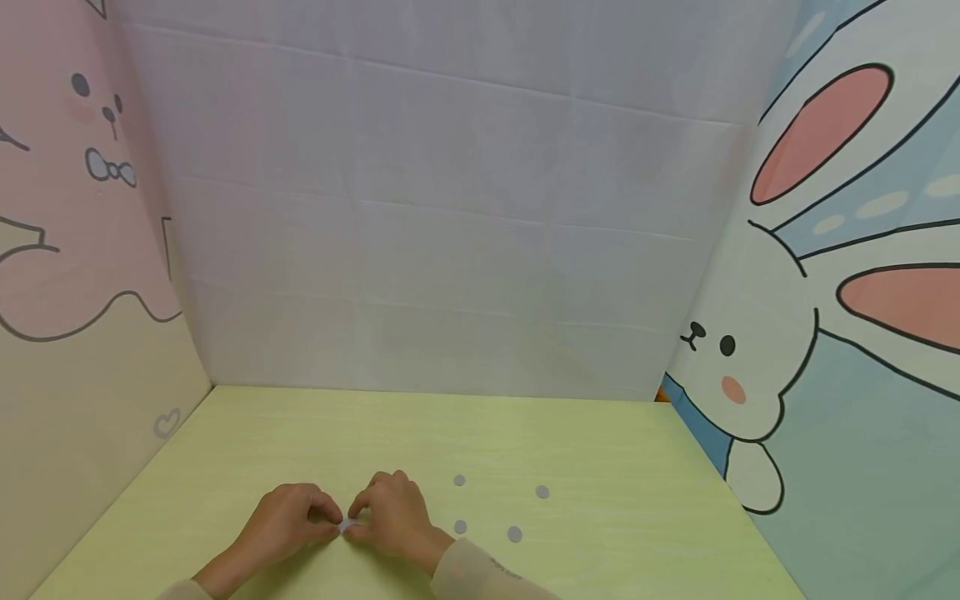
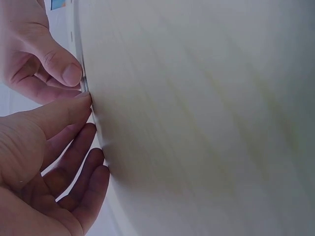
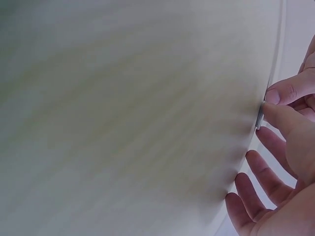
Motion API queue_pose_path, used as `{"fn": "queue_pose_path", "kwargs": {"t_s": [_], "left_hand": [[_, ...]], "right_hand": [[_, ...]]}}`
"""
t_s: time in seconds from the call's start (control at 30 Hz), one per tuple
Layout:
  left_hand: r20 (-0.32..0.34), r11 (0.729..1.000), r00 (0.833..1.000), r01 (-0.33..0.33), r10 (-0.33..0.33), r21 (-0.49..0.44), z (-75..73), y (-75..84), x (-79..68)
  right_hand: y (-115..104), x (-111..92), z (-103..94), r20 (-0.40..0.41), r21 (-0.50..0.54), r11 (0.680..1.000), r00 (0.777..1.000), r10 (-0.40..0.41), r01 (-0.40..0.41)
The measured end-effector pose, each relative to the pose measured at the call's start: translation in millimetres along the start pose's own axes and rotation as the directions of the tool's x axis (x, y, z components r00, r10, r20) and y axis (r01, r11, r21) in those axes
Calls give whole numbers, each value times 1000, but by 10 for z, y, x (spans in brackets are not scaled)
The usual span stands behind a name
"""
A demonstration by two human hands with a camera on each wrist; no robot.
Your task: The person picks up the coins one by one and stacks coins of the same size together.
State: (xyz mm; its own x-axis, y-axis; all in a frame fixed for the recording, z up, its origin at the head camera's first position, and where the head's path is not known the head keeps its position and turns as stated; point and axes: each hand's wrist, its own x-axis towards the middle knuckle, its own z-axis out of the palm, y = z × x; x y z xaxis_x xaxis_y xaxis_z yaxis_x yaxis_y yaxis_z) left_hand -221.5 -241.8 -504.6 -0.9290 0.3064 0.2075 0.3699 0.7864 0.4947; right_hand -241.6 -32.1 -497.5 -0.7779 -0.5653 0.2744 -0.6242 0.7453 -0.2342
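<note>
A small flat grey piece point(image 1: 347, 524) lies low at the tabletop between both hands, much of it covered by fingers. From the left, my left hand point(image 1: 283, 522) pinches its edge between thumb and forefinger. My right hand point(image 1: 395, 515) does the same from the opposite side, its thumb point(image 3: 278, 112) lying over the thin grey edge point(image 3: 260, 118). In the left wrist view the two thumbs almost meet at the piece. The other fingers of each hand rest with their tips at the table surface.
Right of the hands, several round grey discs lie flat and spread out, among them a near disc point(image 1: 514, 534) and a far disc point(image 1: 542, 492). The pale yellow-green table point(image 1: 337, 425) ends at a white back curtain point(image 1: 450, 250), with printed cartoon panels at both sides.
</note>
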Motion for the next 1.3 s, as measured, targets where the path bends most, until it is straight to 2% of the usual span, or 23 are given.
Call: {"fn": "queue_pose_path", "kwargs": {"t_s": [0.17, 0.47, 0.93, 1.3], "left_hand": [[-1, 1000, 1000, 4, -4, 11, 3, 4, 7], [7, 1000, 1000, 11, -11, -22, -16, 3, 6], [8, 1000, 1000, -1, 1, -3, -18, 9, 4], [9, 1000, 1000, -18, 18, 3, -18, 8, 13]], "right_hand": [[21, -2, -10, 8, 4, 1000, 1000, 0, 0], [50, -12, -22, 42, 82, 995, 998, 50, -54], [50, -1, 16, 26, 82, 995, 998, 54, -56], [27, -3, -20, 47, 67, 996, 997, 59, -62]]}}
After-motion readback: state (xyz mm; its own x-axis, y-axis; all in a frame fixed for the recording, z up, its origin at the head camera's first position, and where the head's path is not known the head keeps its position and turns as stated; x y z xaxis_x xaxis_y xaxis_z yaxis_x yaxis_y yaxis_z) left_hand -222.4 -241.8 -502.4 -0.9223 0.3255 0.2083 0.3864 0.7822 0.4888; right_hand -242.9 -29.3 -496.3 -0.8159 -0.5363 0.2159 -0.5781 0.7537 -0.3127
